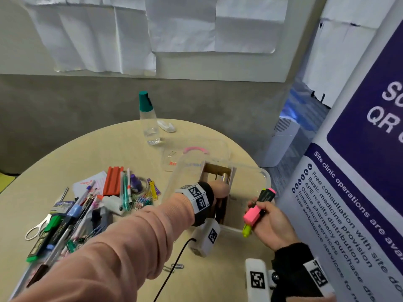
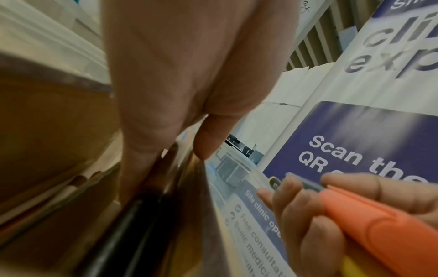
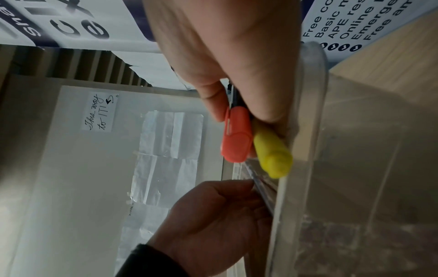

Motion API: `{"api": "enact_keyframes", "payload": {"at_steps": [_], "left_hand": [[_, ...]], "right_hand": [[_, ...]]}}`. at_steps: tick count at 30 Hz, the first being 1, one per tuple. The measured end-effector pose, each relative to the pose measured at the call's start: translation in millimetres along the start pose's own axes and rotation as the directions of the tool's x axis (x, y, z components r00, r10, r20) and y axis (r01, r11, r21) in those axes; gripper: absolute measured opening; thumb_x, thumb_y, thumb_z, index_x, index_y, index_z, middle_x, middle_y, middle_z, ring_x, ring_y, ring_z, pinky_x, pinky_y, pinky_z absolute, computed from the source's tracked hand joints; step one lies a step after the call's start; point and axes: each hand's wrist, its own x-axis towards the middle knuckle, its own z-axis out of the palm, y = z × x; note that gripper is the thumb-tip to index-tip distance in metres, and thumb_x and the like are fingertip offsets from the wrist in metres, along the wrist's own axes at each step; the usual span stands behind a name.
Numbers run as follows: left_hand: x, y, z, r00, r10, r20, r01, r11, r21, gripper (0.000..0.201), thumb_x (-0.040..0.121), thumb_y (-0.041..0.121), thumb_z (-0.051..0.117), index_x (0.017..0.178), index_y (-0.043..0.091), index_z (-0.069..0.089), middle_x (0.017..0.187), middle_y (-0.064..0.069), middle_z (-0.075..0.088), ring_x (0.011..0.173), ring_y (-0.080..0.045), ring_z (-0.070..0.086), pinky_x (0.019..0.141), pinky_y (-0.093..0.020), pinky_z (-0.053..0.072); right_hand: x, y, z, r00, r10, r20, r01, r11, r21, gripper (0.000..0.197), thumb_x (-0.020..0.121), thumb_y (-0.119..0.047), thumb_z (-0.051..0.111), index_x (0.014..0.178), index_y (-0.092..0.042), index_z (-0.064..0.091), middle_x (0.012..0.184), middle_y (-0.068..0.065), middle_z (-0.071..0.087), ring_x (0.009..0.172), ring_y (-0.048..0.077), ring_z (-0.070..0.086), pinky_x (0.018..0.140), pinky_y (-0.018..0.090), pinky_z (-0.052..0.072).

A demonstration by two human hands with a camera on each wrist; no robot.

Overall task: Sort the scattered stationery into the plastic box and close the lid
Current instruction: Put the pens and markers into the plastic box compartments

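The clear plastic box (image 1: 265,173) stands at the right of the round table, with a cardboard divider (image 1: 218,170) inside. My left hand (image 1: 220,189) reaches into the divider and grips dark pens (image 2: 132,215) standing in it. My right hand (image 1: 267,223) hovers at the box's near right side. It holds a pink highlighter (image 1: 253,215) and a yellow highlighter (image 1: 247,231) together, caps pointing down; both show in the right wrist view, pink highlighter (image 3: 237,136) beside yellow highlighter (image 3: 272,155). The clear lid (image 1: 174,158) with a pink handle (image 1: 195,149) lies behind the box.
A pile of stationery (image 1: 87,210) covers the table's left: pens, a red holder, scissors (image 1: 37,228), paper clips, a glue bottle. A clear bottle with a green cap (image 1: 149,120) stands at the back. Loose clips (image 1: 173,267) lie near the front. A banner (image 1: 349,192) stands close on the right.
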Motion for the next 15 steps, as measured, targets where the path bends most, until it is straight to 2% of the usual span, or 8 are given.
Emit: {"api": "enact_keyframes", "payload": {"at_steps": [3, 5, 8, 9, 10, 12, 14, 15], "left_hand": [[0, -4, -1, 0.998, 0.01, 0.06, -0.015, 0.996, 0.086, 0.04, 0.096, 0.004, 0.036, 0.134, -0.004, 0.037, 0.139, -0.02, 0.043, 0.127, -0.034, 0.044, 0.101, -0.036, 0.04], [-1, -8, -5, 0.998, 0.023, 0.053, -0.029, 0.993, 0.115, 0.038, 0.095, 0.006, 0.039, 0.132, -0.002, 0.042, 0.134, -0.019, 0.047, 0.124, -0.034, 0.046, 0.101, -0.035, 0.042], [-4, -17, -17, 0.994, 0.098, 0.044, -0.1, 0.994, 0.038, 0.034, 0.095, 0.011, 0.041, 0.125, -0.001, 0.051, 0.111, -0.016, 0.056, 0.11, -0.031, 0.056, 0.092, -0.035, 0.047], [-6, -21, -22, 0.99, 0.138, 0.039, -0.139, 0.99, 0.018, 0.034, 0.094, 0.011, 0.041, 0.125, 0.001, 0.052, 0.108, -0.014, 0.057, 0.105, -0.028, 0.057, 0.088, -0.033, 0.048], [-8, -26, -28, 0.982, 0.19, 0.014, -0.191, 0.98, 0.053, 0.035, 0.094, 0.011, 0.042, 0.126, 0.005, 0.052, 0.111, -0.013, 0.059, 0.105, -0.025, 0.057, 0.087, -0.031, 0.047], [-10, -42, -42, 0.941, 0.32, -0.113, -0.287, 0.928, 0.237, 0.037, 0.093, 0.013, 0.044, 0.129, 0.012, 0.052, 0.126, -0.011, 0.056, 0.117, -0.025, 0.052, 0.096, -0.03, 0.041], [-13, -63, -56, 0.876, 0.425, -0.229, -0.291, 0.843, 0.452, 0.04, 0.092, 0.017, 0.046, 0.132, 0.018, 0.047, 0.136, -0.009, 0.046, 0.128, -0.028, 0.04, 0.104, -0.034, 0.034], [-14, -75, -61, 0.868, 0.433, -0.243, -0.25, 0.804, 0.54, 0.045, 0.092, 0.022, 0.047, 0.136, 0.02, 0.041, 0.142, -0.009, 0.038, 0.133, -0.03, 0.031, 0.108, -0.037, 0.029]], "right_hand": [[6, -3, 0, 1.0, 0.01, 0.005, -0.01, 1.0, -0.029, 0.02, 0.094, -0.001, 0.032, 0.082, -0.006, 0.047, 0.076, 0.011, 0.049, 0.071, 0.021, 0.047, 0.07, 0.03, 0.041], [8, -7, 4, 1.0, 0.021, 0.009, -0.02, 0.997, -0.079, 0.019, 0.094, 0.0, 0.034, 0.082, -0.006, 0.047, 0.077, 0.012, 0.05, 0.072, 0.022, 0.048, 0.069, 0.031, 0.042], [11, -15, 19, 0.999, 0.012, 0.045, 0.0, 0.965, -0.261, 0.015, 0.094, 0.002, 0.038, 0.085, -0.003, 0.048, 0.077, 0.013, 0.051, 0.07, 0.024, 0.052, 0.068, 0.034, 0.046], [12, -19, 27, 0.997, 0.006, 0.079, 0.021, 0.94, -0.339, 0.013, 0.093, 0.004, 0.039, 0.086, -0.003, 0.048, 0.077, 0.014, 0.051, 0.069, 0.024, 0.053, 0.068, 0.035, 0.048], [12, -21, 36, 0.993, 0.007, 0.12, 0.047, 0.899, -0.435, 0.012, 0.093, 0.005, 0.041, 0.086, -0.003, 0.047, 0.078, 0.014, 0.05, 0.068, 0.023, 0.054, 0.067, 0.035, 0.05], [12, -21, 57, 0.983, 0.027, 0.181, 0.098, 0.758, -0.645, 0.01, 0.091, 0.005, 0.045, 0.094, -0.004, 0.044, 0.082, 0.012, 0.047, 0.071, 0.022, 0.052, 0.071, 0.038, 0.051], [18, -17, 78, 0.985, 0.052, 0.163, 0.111, 0.534, -0.838, 0.025, 0.089, 0.003, 0.05, 0.109, -0.008, 0.038, 0.089, 0.011, 0.045, 0.079, 0.023, 0.049, 0.08, 0.04, 0.049], [19, -14, 91, 0.989, 0.051, 0.137, 0.108, 0.383, -0.918, 0.03, 0.088, 0.0, 0.052, 0.112, -0.009, 0.037, 0.093, 0.012, 0.045, 0.08, 0.023, 0.049, 0.08, 0.038, 0.047]]}}
